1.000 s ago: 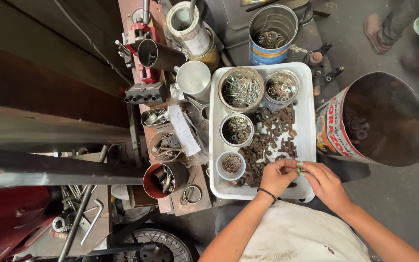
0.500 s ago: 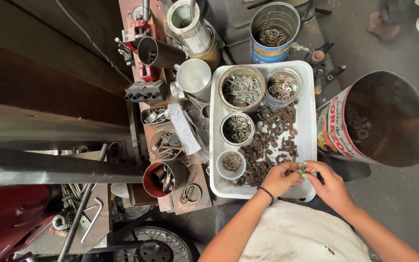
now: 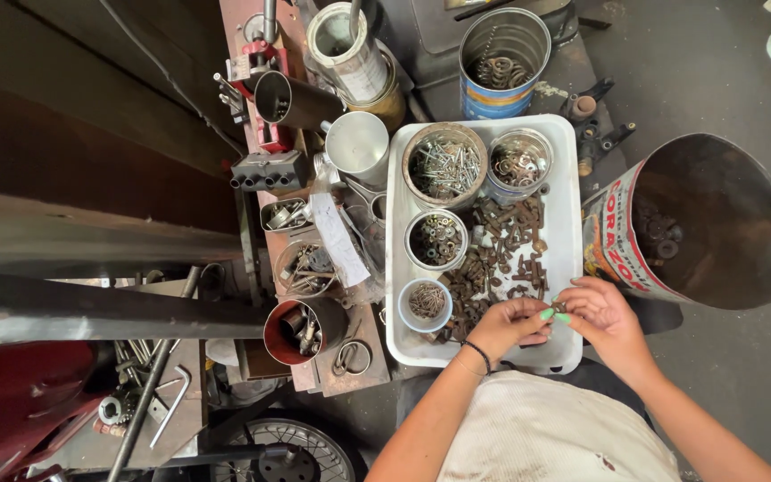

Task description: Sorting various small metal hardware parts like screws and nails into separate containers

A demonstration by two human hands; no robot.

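Rusty small part (image 3: 560, 307) pinched between left hand (image 3: 509, 323) and right hand (image 3: 606, 314) fingertips, both clamped on it; rusty hardware pile (image 3: 501, 254) just beyond, on white tray (image 3: 566, 192).

Bare forearms are seen, no sleeves. A thin dark band (image 3: 479, 355) is worn above the left hand (image 3: 506, 323); green-painted nails are shown there. Just below both hands, an off-white stained garment (image 3: 555, 433) is worn.

A white tray (image 3: 564, 161) holds rusty brown bolts (image 3: 501, 254) and silvery tins of grey screws (image 3: 444, 166). The left hand (image 3: 503, 326) has bright green nails and a black wristband (image 3: 479, 355). Nearby are a red-rimmed can (image 3: 301, 332), a blue-banded tin (image 3: 503, 55) and a cream cloth (image 3: 564, 437).
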